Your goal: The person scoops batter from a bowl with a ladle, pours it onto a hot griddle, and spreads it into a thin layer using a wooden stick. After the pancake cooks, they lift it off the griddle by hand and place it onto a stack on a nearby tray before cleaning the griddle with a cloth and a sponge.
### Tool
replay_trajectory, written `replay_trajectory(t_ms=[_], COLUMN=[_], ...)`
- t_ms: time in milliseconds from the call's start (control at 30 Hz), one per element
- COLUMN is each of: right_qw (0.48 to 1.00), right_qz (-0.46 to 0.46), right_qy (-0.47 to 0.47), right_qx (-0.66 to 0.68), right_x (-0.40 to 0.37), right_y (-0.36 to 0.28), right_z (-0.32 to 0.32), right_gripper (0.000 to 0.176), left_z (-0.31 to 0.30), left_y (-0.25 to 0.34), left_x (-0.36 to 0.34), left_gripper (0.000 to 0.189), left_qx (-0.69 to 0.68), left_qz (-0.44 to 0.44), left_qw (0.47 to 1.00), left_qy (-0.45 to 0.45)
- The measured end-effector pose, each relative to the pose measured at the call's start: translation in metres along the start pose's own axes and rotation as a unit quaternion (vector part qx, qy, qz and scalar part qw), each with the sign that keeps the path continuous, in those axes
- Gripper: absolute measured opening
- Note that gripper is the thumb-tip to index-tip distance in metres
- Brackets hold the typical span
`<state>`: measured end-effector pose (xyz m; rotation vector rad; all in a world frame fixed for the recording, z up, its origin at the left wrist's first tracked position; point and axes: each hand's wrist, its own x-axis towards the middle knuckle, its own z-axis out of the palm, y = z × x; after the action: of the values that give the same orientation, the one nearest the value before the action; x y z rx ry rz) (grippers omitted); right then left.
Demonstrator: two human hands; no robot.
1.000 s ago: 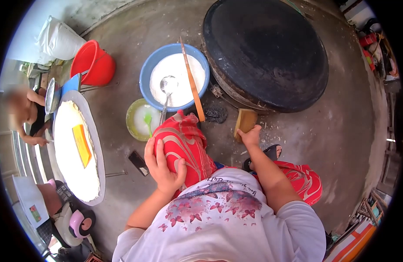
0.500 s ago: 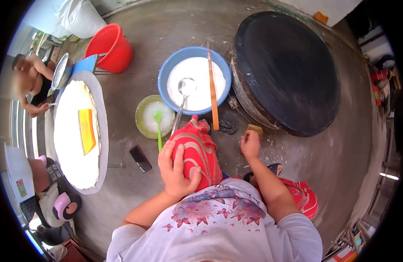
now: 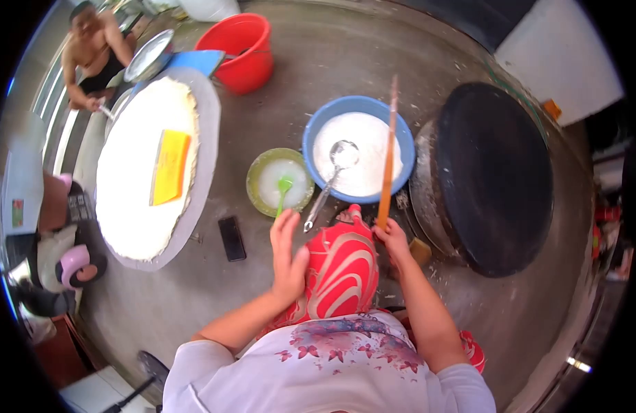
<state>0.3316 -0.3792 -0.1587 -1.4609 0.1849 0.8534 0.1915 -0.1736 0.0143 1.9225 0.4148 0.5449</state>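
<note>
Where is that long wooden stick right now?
In the head view, the long wooden stick lies across the right side of the blue basin, its near end at the person's right hand, just left of the black griddle.

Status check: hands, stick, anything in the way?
Left hand flat on red-patterned knee. Right hand at lower end of wooden stick, grip unclear. Stick lies across blue basin; ladle beside it.

From the knee (image 3: 342, 268), the big bowl (image 3: 309, 141) sits at 12 o'clock, with a ladle (image 3: 334, 168) in it and a long stick (image 3: 387, 155) across it. The small bowl (image 3: 252, 180) is at 11, the griddle (image 3: 497, 179) at 2 and the phone (image 3: 231, 238) at 9. The round tray (image 3: 206, 138) lies at 10 (a card (image 3: 170, 165) rests on it), with the bucket (image 3: 242, 41) behind it.
</note>
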Motion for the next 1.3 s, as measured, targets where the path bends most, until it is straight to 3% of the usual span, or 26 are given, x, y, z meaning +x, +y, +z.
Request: replay_trajectory(t_ms=[33, 100, 167, 200, 233, 267, 300, 367, 400, 433, 500, 600, 667, 767, 867, 967, 1100, 1167, 1300], right_qw=[0.999, 0.999, 0.992, 0.982, 0.966, 0.866, 0.863, 0.708, 0.673, 0.67, 0.617, 0.623, 0.642, 0.673, 0.708, 0.72, 0.689, 0.631, 0.676], right_qz=[-0.024, -0.043, -0.109, -0.144, -0.178, -0.277, -0.275, -0.311, -0.282, -0.281, -0.203, -0.222, -0.235, -0.212, -0.131, -0.128, -0.146, -0.159, -0.151], right_qy=[-0.02, 0.026, 0.05, 0.071, 0.093, 0.102, 0.1, 0.065, 0.051, 0.05, -0.01, -0.04, -0.052, -0.075, -0.053, -0.041, -0.041, -0.093, -0.083], right_qx=[-0.012, -0.022, -0.036, -0.101, -0.166, -0.404, -0.413, -0.63, -0.682, -0.685, -0.76, -0.749, -0.728, -0.705, -0.691, -0.681, -0.709, -0.753, -0.717], right_x=[-0.01, -0.027, -0.035, -0.037, -0.044, -0.057, -0.06, -0.066, -0.067, -0.06, -0.045, -0.012, 0.005, 0.018, 0.021, 0.016, 0.01, 0.012, 0.023], right_y=[-0.006, -0.023, -0.039, -0.051, -0.065, -0.1, -0.117, -0.142, -0.154, -0.16, -0.168, -0.157, -0.145, -0.137, -0.135, -0.137, -0.151, -0.15, -0.137], right_z=[-0.003, -0.007, -0.016, -0.015, -0.011, 0.006, 0.017, 0.041, 0.056, 0.069, 0.092, 0.111, 0.116, 0.124, 0.115, 0.112, 0.122, 0.127, 0.124], right_gripper=[0.028, 0.025, 0.024, 0.024, 0.024, 0.026, 0.026, 0.029, 0.026, 0.026, 0.021, 0.018, 0.017, 0.019, 0.026, 0.027, 0.028, 0.031, 0.029], left_z=[0.0, 0.004, 0.013, 0.012, 0.013, 0.016, 0.017, 0.019, 0.025, 0.023, 0.014, 0.006, -0.003, 0.012, 0.019, 0.012, 0.0, 0.009, 0.025], left_y=[-0.021, -0.081, -0.144, -0.16, -0.173, -0.186, -0.203, -0.236, -0.25, -0.245, -0.229, -0.232, -0.177, -0.163, -0.232, -0.259, -0.247, -0.225, -0.235], left_x=[0.006, 0.014, 0.012, 0.013, 0.014, 0.003, 0.004, 0.005, -0.002, 0.003, 0.016, 0.0, -0.012, -0.035, -0.033, -0.011, 0.004, -0.014, -0.025], left_gripper=[0.053, 0.049, 0.051, 0.051, 0.052, 0.053, 0.053, 0.055, 0.04, 0.04, 0.028, 0.024, 0.025, 0.023, 0.022, 0.022, 0.023, 0.023, 0.022], left_qx=[-0.023, 0.17, 0.346, 0.35, 0.41, 0.453, 0.445, 0.318, 0.382, 0.378, 0.31, 0.214, 0.139, 0.108, 0.111, 0.176, 0.17, 0.112, 0.101], left_qz=[-0.063, -0.079, -0.146, -0.157, -0.209, -0.268, -0.274, -0.382, -0.317, -0.318, -0.366, -0.33, -0.307, -0.288, -0.35, -0.346, -0.37, -0.287, -0.312], left_qw=[0.997, 0.979, 0.926, 0.922, 0.887, 0.842, 0.844, 0.852, 0.86, 0.861, 0.873, 0.919, 0.941, 0.951, 0.929, 0.916, 0.908, 0.946, 0.94], left_qy=[0.043, 0.085, 0.037, 0.047, -0.032, -0.117, -0.117, -0.163, -0.117, -0.117, -0.089, -0.013, 0.024, 0.026, 0.044, 0.097, 0.103, 0.103, 0.095])
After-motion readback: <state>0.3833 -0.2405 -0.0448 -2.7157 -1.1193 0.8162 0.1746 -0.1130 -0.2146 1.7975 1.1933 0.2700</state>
